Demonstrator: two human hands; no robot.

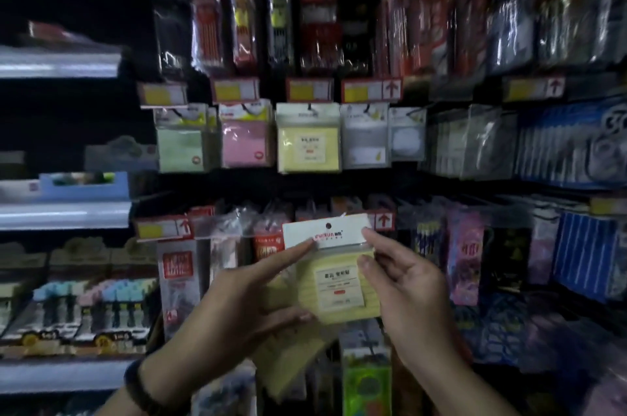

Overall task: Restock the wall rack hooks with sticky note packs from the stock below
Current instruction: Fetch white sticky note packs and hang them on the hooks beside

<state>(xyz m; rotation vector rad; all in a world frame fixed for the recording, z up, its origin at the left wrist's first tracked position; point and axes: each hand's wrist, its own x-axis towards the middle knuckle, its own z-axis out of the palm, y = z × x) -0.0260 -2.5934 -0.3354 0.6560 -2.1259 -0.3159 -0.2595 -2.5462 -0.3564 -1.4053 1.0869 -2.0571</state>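
Pinching yellow sticky note pack upright: left hand, right hand.

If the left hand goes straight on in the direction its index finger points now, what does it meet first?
The white header card of the yellow sticky note pack that it holds: the left hand has its index fingertip at the card's lower left edge. Depth behind the card is unclear.

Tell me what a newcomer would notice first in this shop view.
First, the yellow sticky note pack at centre, held up between the left hand and the right hand. Above it hangs a row of pastel packs: a green pack, a pink pack and a matching hanging yellow pack directly overhead.
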